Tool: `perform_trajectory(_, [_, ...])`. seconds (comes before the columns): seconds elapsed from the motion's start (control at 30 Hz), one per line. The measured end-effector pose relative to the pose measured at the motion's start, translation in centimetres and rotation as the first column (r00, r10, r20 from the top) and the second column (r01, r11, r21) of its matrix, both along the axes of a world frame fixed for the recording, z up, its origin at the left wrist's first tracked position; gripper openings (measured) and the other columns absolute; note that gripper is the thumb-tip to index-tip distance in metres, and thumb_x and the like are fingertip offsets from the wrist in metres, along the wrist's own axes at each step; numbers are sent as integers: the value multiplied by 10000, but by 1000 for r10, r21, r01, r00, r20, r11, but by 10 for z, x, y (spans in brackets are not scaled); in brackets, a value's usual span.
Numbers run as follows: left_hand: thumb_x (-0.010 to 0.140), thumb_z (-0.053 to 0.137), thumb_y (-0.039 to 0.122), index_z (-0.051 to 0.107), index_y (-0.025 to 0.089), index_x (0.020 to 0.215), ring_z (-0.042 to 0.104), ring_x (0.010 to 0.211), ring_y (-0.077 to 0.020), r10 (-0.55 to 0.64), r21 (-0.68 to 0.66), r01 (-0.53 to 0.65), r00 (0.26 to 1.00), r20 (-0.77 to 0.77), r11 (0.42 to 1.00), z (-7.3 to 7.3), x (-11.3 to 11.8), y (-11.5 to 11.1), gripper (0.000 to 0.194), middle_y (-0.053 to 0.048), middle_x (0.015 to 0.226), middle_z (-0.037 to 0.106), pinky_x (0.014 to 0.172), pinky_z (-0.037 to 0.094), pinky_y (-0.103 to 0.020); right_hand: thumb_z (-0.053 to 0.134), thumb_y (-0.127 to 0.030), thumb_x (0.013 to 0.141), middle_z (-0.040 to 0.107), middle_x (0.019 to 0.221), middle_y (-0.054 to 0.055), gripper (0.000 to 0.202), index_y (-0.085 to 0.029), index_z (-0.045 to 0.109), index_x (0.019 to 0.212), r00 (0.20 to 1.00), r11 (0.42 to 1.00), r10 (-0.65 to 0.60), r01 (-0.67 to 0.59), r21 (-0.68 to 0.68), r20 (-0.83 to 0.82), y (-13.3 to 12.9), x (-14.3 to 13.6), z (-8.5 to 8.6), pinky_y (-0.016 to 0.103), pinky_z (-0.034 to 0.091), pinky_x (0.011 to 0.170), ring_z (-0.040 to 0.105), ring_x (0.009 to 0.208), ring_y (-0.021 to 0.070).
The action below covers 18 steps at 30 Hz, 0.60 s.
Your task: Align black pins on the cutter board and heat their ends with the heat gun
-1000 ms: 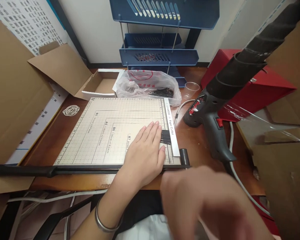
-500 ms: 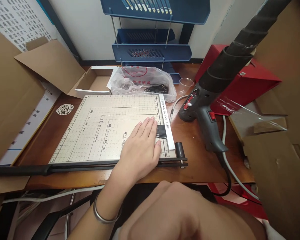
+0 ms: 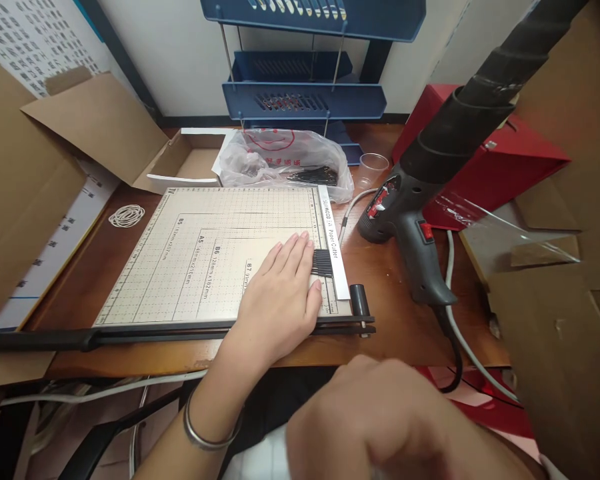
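My left hand [image 3: 280,297], with a bracelet at the wrist, lies flat and palm down on the paper cutter [image 3: 180,267]. Its fingers are stretched out over the board. A row of thin black pieces [image 3: 323,263] pokes out from beside its fingers, with ends at the white guide strip [image 3: 334,243]. The cutter's blade arm [image 3: 155,333] is down along the board's near edge, under my left wrist. Close to the camera, below the table edge, my right hand [image 3: 370,413] is blurred, and its fingertips are hidden.
A heat gun [image 3: 415,233] stands at the right before a red box [image 3: 505,160]. Behind the cutter are a plastic bag [image 3: 285,157] with black pieces, an open carton [image 3: 195,160], a clear cup [image 3: 373,170] and a blue rack [image 3: 305,100]. White rings [image 3: 127,216] lie left.
My right hand has shifted to the right and turned, uncovering white cloth beneath it. My left hand stays on the board. The view has moved slightly.
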<state>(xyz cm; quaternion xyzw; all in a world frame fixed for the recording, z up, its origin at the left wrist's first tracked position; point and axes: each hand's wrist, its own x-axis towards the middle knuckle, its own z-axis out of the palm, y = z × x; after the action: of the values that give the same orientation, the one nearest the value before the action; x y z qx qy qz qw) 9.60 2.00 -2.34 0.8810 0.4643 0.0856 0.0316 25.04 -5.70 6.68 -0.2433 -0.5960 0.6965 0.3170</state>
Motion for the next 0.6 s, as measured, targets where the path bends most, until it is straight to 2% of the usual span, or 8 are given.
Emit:
perform_trajectory(0.07, [1066, 286, 340, 344, -4, 1590, 244, 1588, -261, 2, -6, -2, 1000, -11, 1000, 1, 0, 0, 629, -159, 1695, 273, 1311, 235, -464, 698, -657, 849, 541, 651, -40, 433, -245, 581, 786, 974, 974, -222, 219, 62, 39, 5, 1, -15, 214, 453, 532, 545, 593, 85])
perform_trajectory(0.1, [1066, 289, 343, 342, -5, 1592, 237, 1590, -260, 3, -13, -3, 1000, -17, 1000, 1, 1, 0, 633, -159, 1697, 267, 1311, 232, -461, 724, -529, 880, 533, 658, -49, 316, -254, 577, 833, 914, 912, -399, 387, 134, 78, 11, 1, -25, 217, 457, 544, 534, 596, 88])
perform_trajectory(0.17, [1068, 284, 344, 339, -2, 1595, 225, 1593, -258, 4, -26, -4, 1000, -27, 1000, 2, 1, 0, 633, -155, 1700, 256, 1312, 230, -459, 754, -314, 850, 617, 832, -26, 218, -268, 582, 975, 631, 663, -742, 640, 388, 227, 26, 3, -48, 272, 517, 697, 596, 759, 126])
perform_trajectory(0.2, [1069, 276, 341, 337, 0, 1597, 221, 1595, -256, 6, -28, -7, 1000, -28, 1000, 2, 1, -1, 632, -152, 1702, 251, 1312, 228, -460, 745, -264, 821, 655, 990, 11, 306, -268, 575, 1076, 494, 570, -819, 638, 518, 292, 34, 3, -58, 333, 539, 815, 631, 897, 167])
perform_trajectory(0.23, [1070, 268, 337, 337, 2, 1598, 220, 1595, -254, 8, -25, -9, 1000, -26, 1000, 3, 1, -1, 630, -148, 1703, 249, 1313, 227, -461, 716, -239, 808, 659, 1127, 48, 403, -263, 549, 1174, 413, 537, -843, 606, 587, 346, 41, 4, -68, 400, 536, 909, 640, 1026, 213])
perform_trajectory(0.3, [1067, 267, 328, 340, 2, 1598, 219, 1595, -253, 8, -21, -9, 1000, -25, 1000, 3, 1, -1, 627, -146, 1704, 247, 1313, 226, -462, 653, -220, 805, 637, 1280, 96, 497, -245, 497, 1276, 356, 560, -828, 543, 625, 432, 52, 3, -81, 508, 500, 1020, 618, 1180, 282])
perform_trajectory(0.37, [1064, 273, 323, 343, 2, 1596, 218, 1595, -254, 7, -21, -7, 1000, -28, 1000, 3, 1, -1, 625, -145, 1704, 248, 1312, 229, -464, 605, -216, 805, 628, 1333, 121, 516, -227, 477, 1305, 339, 591, -806, 513, 623, 485, 57, 2, -86, 560, 487, 1040, 607, 1236, 323])
perform_trajectory(0.6, [1061, 278, 310, 352, -8, 1588, 220, 1594, -263, -7, -12, 7, 1000, -27, 1000, 2, 0, 0, 620, -165, 1698, 261, 1311, 229, -467, 575, -230, 795, 673, 1301, 138, 540, -201, 497, 1328, 302, 590, -806, 476, 652, 509, 57, 2, -84, 541, 516, 1025, 643, 1223, 341])
